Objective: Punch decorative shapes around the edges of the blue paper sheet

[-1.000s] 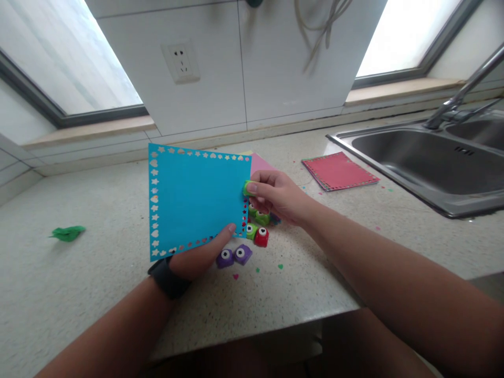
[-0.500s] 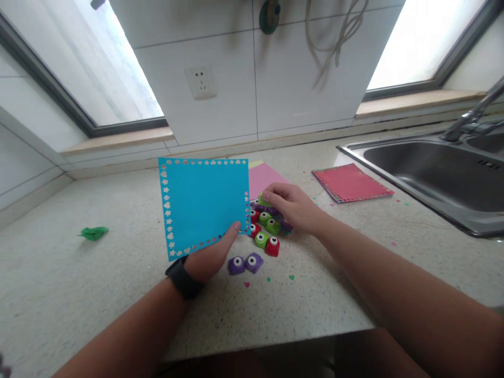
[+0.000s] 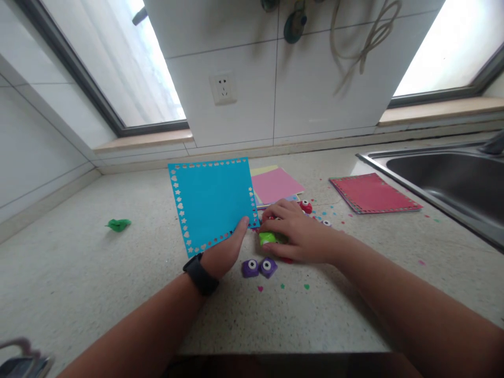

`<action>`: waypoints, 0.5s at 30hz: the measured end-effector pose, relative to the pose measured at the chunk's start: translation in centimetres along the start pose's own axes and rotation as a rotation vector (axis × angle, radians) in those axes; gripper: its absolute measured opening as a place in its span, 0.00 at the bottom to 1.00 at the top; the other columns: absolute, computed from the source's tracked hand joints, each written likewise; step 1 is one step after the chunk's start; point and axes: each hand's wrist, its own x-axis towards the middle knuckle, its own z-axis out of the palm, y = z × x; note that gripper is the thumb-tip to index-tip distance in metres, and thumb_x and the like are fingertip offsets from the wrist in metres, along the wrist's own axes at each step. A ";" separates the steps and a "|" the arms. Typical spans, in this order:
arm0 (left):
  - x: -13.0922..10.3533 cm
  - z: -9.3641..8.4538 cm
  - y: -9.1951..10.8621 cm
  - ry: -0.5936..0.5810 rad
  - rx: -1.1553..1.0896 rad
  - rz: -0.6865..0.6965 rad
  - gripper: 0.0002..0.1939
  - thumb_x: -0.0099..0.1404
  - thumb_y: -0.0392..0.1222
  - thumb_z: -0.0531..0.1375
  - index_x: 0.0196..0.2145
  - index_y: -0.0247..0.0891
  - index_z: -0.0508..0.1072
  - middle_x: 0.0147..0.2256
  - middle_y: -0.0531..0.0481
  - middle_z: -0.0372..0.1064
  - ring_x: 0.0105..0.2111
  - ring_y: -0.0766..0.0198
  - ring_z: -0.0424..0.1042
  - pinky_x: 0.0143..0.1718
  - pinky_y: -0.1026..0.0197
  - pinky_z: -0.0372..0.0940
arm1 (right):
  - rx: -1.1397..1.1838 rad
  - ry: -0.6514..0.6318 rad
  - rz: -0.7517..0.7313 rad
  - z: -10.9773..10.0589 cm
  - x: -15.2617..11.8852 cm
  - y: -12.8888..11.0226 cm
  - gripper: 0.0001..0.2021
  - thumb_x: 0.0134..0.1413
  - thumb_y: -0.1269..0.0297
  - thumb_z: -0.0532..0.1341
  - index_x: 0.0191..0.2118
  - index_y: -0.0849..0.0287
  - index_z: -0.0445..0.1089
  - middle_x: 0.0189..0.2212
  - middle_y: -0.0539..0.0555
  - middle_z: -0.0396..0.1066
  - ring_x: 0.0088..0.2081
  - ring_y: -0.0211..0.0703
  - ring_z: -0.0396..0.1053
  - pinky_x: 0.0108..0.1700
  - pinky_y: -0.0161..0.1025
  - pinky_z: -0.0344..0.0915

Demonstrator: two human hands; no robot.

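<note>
My left hand [image 3: 225, 253] holds up a blue sheet of paper [image 3: 212, 202] by its lower right part, thumb on the front. Small star, heart and flower-like holes line the sheet's edges. My right hand [image 3: 299, 233] is low over a cluster of craft punches, with thumb and fingers closed around a green craft punch [image 3: 268, 238]. The hand covers most of the cluster; a red craft punch [image 3: 306, 206] shows behind it. Two purple craft punches, one on the left [image 3: 250, 268] and one on the right [image 3: 268, 267], sit side by side in front.
Pink paper [image 3: 277, 185] lies on other sheets behind my right hand. A red stack of punched paper [image 3: 376, 194] rests near the metal sink [image 3: 441, 173]. Crumpled green material [image 3: 118, 225] lies at left. Tiny paper cutouts are scattered over the counter [image 3: 149, 283].
My right hand has moved down and nearer over the punches, its fingers now around a green punch there. The blue sheet stays raised in my left hand. The camera view has shifted left.
</note>
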 end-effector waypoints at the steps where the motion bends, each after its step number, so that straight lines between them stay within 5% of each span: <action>1: 0.0 0.1 -0.3 -0.020 0.025 0.010 0.28 0.73 0.53 0.46 0.62 0.38 0.67 0.59 0.42 0.70 0.61 0.49 0.66 0.64 0.46 0.59 | -0.002 -0.006 -0.010 0.0 0.0 -0.1 0.19 0.63 0.48 0.58 0.50 0.55 0.75 0.48 0.60 0.69 0.50 0.57 0.61 0.54 0.55 0.56; 9: -0.1 1.0 -1.8 -0.101 0.226 0.075 0.28 0.72 0.43 0.44 0.67 0.35 0.60 0.67 0.40 0.58 0.63 0.49 0.63 0.64 0.46 0.57 | -0.096 -0.069 -0.063 0.5 0.4 -0.8 0.21 0.68 0.47 0.53 0.42 0.57 0.77 0.45 0.59 0.70 0.47 0.55 0.62 0.50 0.53 0.54; 15: -0.1 0.5 -1.2 -0.065 0.174 0.042 0.28 0.73 0.48 0.43 0.65 0.37 0.63 0.61 0.41 0.66 0.63 0.49 0.64 0.64 0.47 0.58 | -0.100 -0.051 -0.052 0.6 0.4 -0.7 0.19 0.69 0.50 0.53 0.45 0.54 0.78 0.45 0.57 0.72 0.47 0.54 0.61 0.48 0.52 0.53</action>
